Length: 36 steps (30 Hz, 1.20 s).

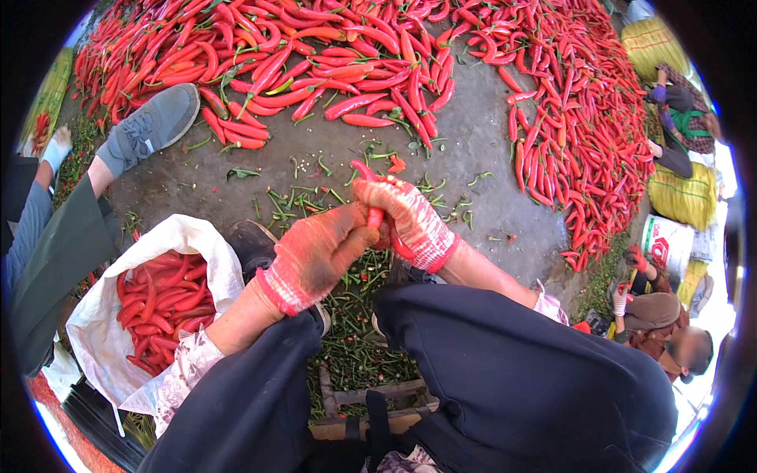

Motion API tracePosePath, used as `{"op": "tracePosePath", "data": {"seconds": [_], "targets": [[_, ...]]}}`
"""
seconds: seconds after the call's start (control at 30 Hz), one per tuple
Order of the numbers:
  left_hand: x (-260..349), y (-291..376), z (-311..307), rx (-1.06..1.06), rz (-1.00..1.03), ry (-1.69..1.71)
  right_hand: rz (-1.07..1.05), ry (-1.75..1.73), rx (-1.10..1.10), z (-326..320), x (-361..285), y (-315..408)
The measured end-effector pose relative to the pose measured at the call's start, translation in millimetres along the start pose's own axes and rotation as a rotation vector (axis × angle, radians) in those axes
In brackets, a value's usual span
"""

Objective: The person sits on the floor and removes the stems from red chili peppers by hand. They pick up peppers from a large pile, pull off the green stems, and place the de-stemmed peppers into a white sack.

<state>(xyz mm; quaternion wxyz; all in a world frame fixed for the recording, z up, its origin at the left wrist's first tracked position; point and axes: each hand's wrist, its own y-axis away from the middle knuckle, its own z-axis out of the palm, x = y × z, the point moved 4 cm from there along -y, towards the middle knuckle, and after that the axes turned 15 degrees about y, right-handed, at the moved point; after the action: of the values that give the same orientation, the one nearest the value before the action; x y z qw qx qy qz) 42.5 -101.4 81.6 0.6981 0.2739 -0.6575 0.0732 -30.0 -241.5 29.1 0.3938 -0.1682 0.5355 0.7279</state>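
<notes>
My left hand (316,257), in a stained red-and-white knit glove, pinches a red chili pepper (375,217) with thumb and fingers. My right hand (417,219), in a matching glove, meets it and curls around peppers. A red tip pokes out above its fingers, and another red length shows below its palm; whether these belong to one pepper is hidden. Below the hands, cut green stems (361,331) litter the ground between my legs. A white woven sack (204,233) with red chilies inside stands open beside my left forearm.
A large heap of red chilies (349,71) spreads ahead, and another heap (568,118) lies to the right. Someone's grey shoe (154,121) rests at the left. Co-workers sit at the right near a white bucket (668,239) and yellow sacks (680,195). A wooden frame (378,393) lies below me.
</notes>
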Motion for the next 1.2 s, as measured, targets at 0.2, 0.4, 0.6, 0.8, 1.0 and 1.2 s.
{"op": "tracePosePath", "data": {"seconds": [0.2, 0.4, 0.6, 0.8, 1.0, 1.2], "targets": [[-12.2, 4.7, 17.0, -0.301, 0.113, -0.024, -0.196, 0.5, 0.079, -21.8, -51.2, -11.6], [-58.6, 14.9, 10.7, -0.139, -0.345, -0.055, -0.361, 2.005, 0.275, -59.3, -91.0, -95.4], [-71.8, 0.8, -20.1, 0.306, -0.379, 0.426, -0.258, 1.476, -0.046, -50.4, -80.8, -78.1], [-44.4, -11.9, -23.1, 0.008, -0.347, 0.252, -0.005, 1.083, -0.465, -17.4, -71.3, -20.6], [-21.7, 4.1, -9.8, -0.188, -0.434, 0.305, 0.253, 1.132, -0.758, -0.3, -67.0, 0.2], [-12.5, 8.8, -16.9, -0.036, -0.277, 0.338, 0.12, 0.961, -0.546, 5.3, -54.9, 11.7]]}}
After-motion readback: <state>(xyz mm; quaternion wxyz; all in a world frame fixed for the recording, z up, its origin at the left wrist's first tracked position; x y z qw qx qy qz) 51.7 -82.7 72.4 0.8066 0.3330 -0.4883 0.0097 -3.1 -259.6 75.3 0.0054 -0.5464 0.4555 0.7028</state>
